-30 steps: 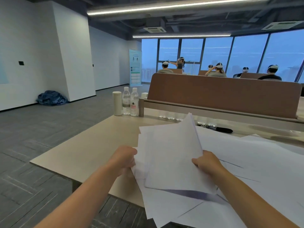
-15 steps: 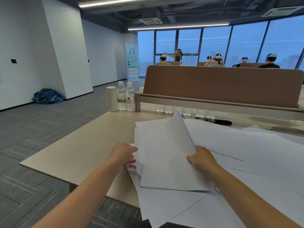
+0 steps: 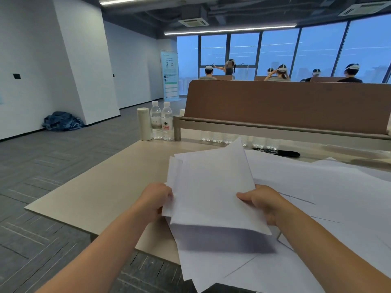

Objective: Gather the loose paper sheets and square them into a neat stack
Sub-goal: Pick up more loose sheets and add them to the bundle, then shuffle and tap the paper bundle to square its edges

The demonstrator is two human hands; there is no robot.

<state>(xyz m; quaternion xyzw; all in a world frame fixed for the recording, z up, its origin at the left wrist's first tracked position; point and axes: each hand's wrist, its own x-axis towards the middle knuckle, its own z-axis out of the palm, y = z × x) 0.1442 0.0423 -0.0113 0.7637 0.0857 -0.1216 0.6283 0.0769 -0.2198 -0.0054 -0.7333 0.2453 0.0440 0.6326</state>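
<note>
A bundle of white paper sheets (image 3: 211, 187) is lifted off the beige desk (image 3: 101, 187), tilted with its far edge up. My left hand (image 3: 156, 197) grips the bundle's left edge. My right hand (image 3: 264, 201) grips its right edge, thumb on top. The held sheets are not aligned; their left edges are stepped. More loose white sheets (image 3: 317, 197) lie spread flat on the desk under and to the right of the bundle, some hanging over the near edge.
A white cylinder (image 3: 144, 124) and two water bottles (image 3: 161, 120) stand at the desk's far left corner. A black marker (image 3: 285, 153) lies by the brown partition (image 3: 285, 104). Several people sit beyond it. Grey carpet lies to the left.
The bundle has risen and turned flatter toward me, and its sheets have closed together. Both hands stayed on its side edges and lifted slightly.
</note>
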